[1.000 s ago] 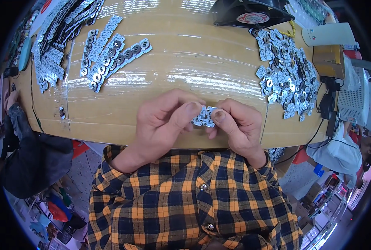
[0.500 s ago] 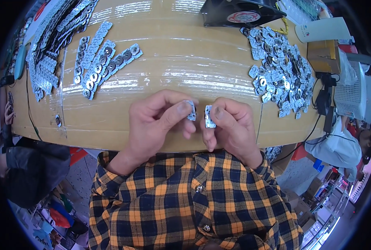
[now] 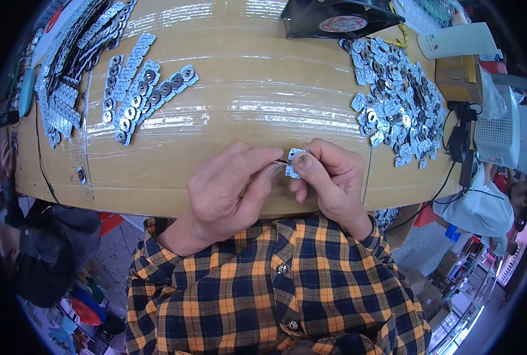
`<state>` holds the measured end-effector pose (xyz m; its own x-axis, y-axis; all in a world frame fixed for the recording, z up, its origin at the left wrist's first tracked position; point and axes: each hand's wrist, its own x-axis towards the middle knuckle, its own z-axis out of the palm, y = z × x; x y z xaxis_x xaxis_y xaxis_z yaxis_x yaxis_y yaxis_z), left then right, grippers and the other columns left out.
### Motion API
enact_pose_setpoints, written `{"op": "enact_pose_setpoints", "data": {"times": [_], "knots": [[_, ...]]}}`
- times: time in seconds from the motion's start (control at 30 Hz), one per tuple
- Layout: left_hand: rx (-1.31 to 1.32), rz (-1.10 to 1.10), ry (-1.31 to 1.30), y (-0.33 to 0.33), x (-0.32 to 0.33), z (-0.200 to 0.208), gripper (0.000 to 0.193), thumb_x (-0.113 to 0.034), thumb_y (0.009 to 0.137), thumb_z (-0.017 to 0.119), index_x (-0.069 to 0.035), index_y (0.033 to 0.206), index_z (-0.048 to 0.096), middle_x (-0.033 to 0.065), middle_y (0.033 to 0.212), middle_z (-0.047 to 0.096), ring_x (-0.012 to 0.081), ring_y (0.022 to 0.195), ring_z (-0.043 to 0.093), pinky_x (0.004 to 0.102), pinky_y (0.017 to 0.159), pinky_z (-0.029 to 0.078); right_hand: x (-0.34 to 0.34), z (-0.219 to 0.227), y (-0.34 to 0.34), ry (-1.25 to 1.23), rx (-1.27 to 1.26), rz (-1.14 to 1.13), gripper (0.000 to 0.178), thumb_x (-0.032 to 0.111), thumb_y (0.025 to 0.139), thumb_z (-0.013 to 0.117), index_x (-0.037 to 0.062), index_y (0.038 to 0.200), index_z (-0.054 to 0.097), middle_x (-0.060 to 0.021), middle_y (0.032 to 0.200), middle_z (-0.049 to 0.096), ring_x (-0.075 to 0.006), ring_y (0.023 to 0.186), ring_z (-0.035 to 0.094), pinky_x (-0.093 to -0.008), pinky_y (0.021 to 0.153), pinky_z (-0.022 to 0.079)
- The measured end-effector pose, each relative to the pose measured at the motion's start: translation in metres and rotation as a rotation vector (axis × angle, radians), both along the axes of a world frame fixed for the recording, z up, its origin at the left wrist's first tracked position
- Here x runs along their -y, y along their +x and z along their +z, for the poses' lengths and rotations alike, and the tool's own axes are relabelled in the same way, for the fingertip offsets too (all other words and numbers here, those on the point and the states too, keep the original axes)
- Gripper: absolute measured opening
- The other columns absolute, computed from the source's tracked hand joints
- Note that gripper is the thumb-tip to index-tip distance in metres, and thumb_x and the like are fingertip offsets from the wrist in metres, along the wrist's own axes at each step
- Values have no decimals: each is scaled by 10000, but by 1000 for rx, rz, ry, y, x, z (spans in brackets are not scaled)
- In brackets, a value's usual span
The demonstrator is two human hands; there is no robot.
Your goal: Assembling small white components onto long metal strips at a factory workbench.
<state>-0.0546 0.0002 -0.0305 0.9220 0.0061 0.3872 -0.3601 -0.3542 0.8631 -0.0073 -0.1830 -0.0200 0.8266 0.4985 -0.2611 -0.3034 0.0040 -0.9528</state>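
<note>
Close to the table's near edge, my right hand (image 3: 333,177) pinches a small whitish circuit board (image 3: 295,163) between thumb and fingers. My left hand (image 3: 234,183) is closed too, its thumb and index finger gripping another small circuit board (image 3: 281,161), turned edge-on and mostly hidden. The two boards meet or nearly meet; whether they touch I cannot tell. At the left lie several unbroken strips of boards (image 3: 138,100) with round metal parts on them. A heap of single boards (image 3: 402,97) covers the right side of the table.
A stack of long board strips (image 3: 68,65) lies at the far left, and one loose board (image 3: 82,175) near the left edge. At the back are a black fan (image 3: 340,19) and a white cup (image 3: 457,41) beside a cardboard box (image 3: 460,80). Other people sit at both sides.
My left hand has turned over and moved toward the right hand. The board in it now shows only its edge, up against the other board. The right hand has barely shifted.
</note>
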Motion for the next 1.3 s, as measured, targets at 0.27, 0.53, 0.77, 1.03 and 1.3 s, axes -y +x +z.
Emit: {"op": "enact_pose_setpoints", "data": {"times": [0.27, 0.53, 0.77, 1.03, 1.3], "knots": [[63, 60, -76, 5, 3, 2, 225, 98, 769, 682, 35, 984, 656, 122, 755, 635, 190, 611, 626, 266, 520, 474, -2, 5, 0, -38, -50, -35, 235, 178, 983, 558, -5, 843, 606, -40, 658, 619, -57, 514, 539, -181, 483, 431], [66, 35, -97, 7, 4, 0, 219, 105, 771, 677, 28, 975, 658, 131, 805, 654, 189, 662, 641, 270, 559, 494, -4, 6, 0, -28, -47, -32, 232, 161, 984, 541, -3, 830, 600, -38, 638, 600, -58, 494, 521, -188, 470, 421], [-107, -45, -182, 2, 3, 0, 176, 77, 859, 623, 69, 1034, 637, 119, 870, 669, 151, 746, 644, 243, 648, 511, 1, 1, 3, -230, 254, -94, 192, 113, 980, 542, 0, 840, 612, -17, 629, 578, -56, 494, 489, -201, 465, 383], [-473, 21, -693, 2, 4, -2, 198, 36, 919, 584, 38, 1104, 654, 50, 866, 671, 93, 749, 654, 204, 638, 543, 14, -3, 28, -757, 1094, -235, 162, 14, 872, 642, 16, 737, 553, -120, 639, 493, -290, 495, 502, -350, 451, 366], [-461, -17, -759, 3, 2, -2, 258, 23, 928, 590, 21, 1183, 630, 50, 869, 664, 80, 741, 644, 191, 638, 538, 17, 9, 28, -660, 952, -334, 84, 8, 873, 648, -10, 793, 629, -89, 630, 545, -173, 511, 513, -295, 480, 386]]}}
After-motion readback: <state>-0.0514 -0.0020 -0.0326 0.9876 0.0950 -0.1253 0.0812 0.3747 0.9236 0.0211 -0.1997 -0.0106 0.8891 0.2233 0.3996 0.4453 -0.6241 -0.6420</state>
